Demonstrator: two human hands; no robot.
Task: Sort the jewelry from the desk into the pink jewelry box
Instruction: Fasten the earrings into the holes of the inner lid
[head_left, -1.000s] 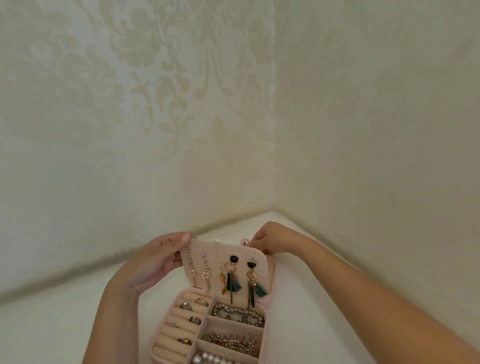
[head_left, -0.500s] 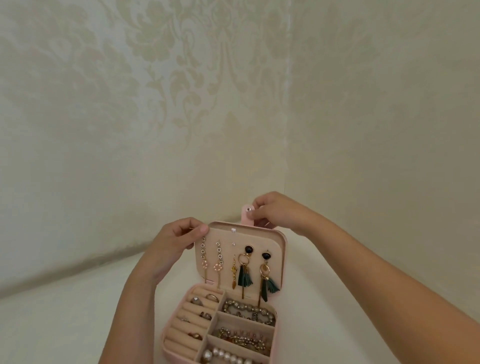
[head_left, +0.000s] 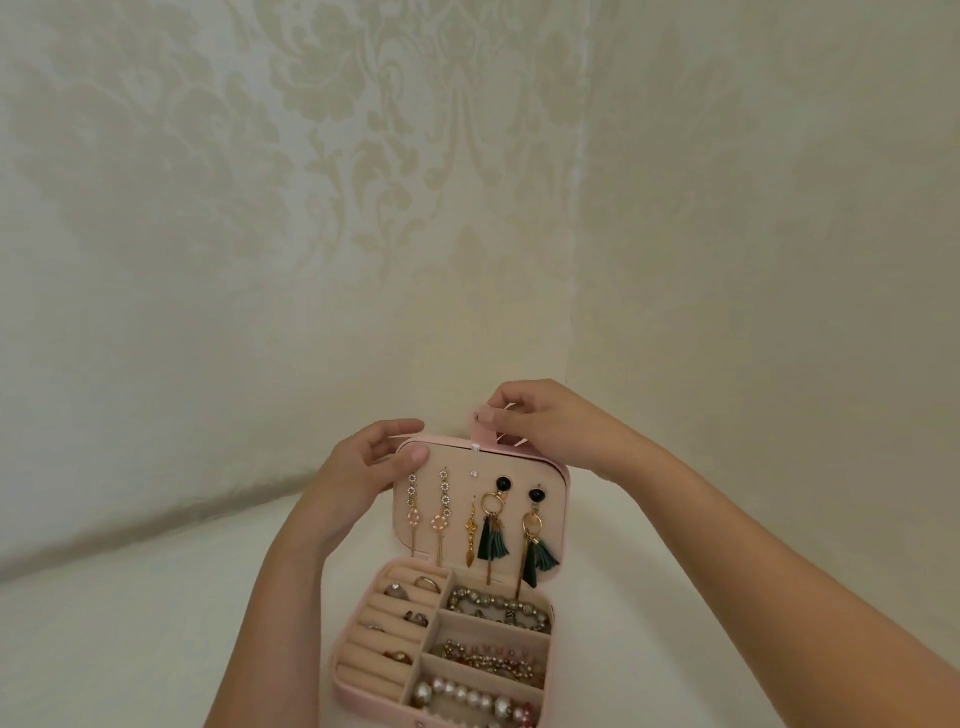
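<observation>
1. Since a second ago the lid (head_left: 519, 467) of the pink jewelry box (head_left: 340, 675) stands more upright, and the right hand (head_left: 550, 426) has risen with it.
2. The right grip pinches the tab (head_left: 480, 423) above the lid. The left hand (head_left: 358, 467) grip holds the lid's left top corner.
3. The box sits on the table (head_left: 130, 649) and is already filled. It seems light and stiff, but the tassel earrings (head_left: 492, 540) swing easily, so hold it by the edges.

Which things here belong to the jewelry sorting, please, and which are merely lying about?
Job: pink jewelry box, tassel earrings, rings, pearl bracelet, white desk, left hand and right hand holding its lid.
Merely there: patterned wall.
</observation>
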